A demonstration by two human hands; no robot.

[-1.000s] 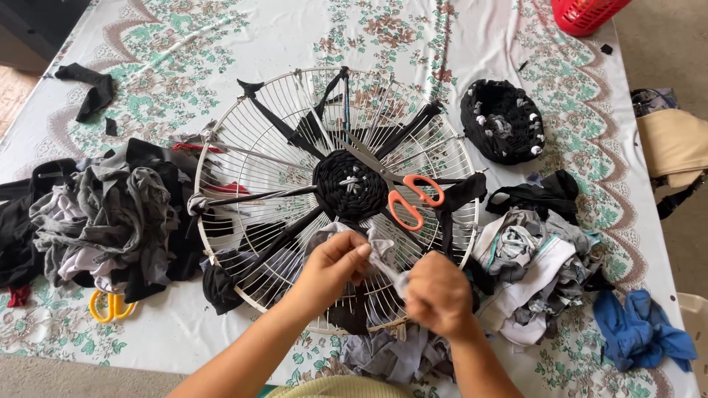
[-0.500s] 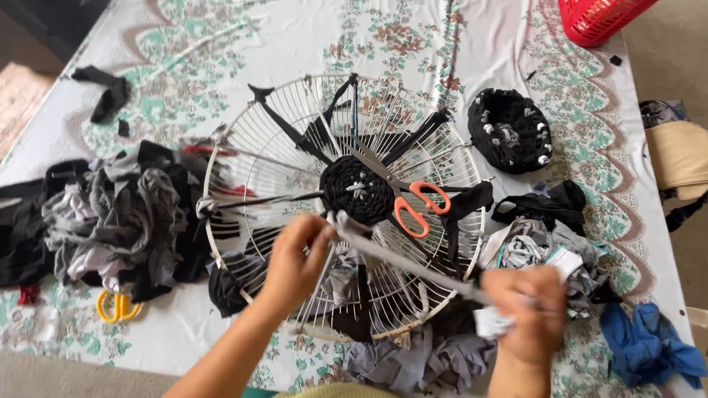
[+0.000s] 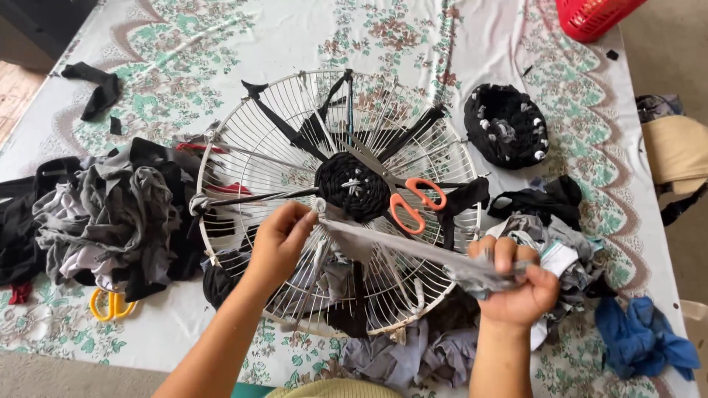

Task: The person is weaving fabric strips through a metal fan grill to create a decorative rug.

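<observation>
A round white wire fan guard (image 3: 243, 140) lies on the flowered cloth, with black fabric strips tied across it and a black woven centre (image 3: 352, 186). My left hand (image 3: 280, 239) pinches one end of a grey fabric strip (image 3: 398, 247) just beside the woven centre. My right hand (image 3: 516, 284) grips the other end at the guard's lower right rim, so the strip is stretched taut between both hands. Orange-handled scissors (image 3: 409, 203) rest on the guard to the right of the centre.
A heap of grey and black cloth (image 3: 110, 214) lies left of the guard, with yellow-handled scissors (image 3: 110, 304) below it. A finished black woven round (image 3: 507, 125), more scraps (image 3: 560, 228), blue cloth (image 3: 641, 339) and a red basket (image 3: 594, 16) are to the right.
My hands were together at the guard's lower middle a second ago. The right hand has since pulled the grey strip out to the right, and the left hand has risen toward the woven centre.
</observation>
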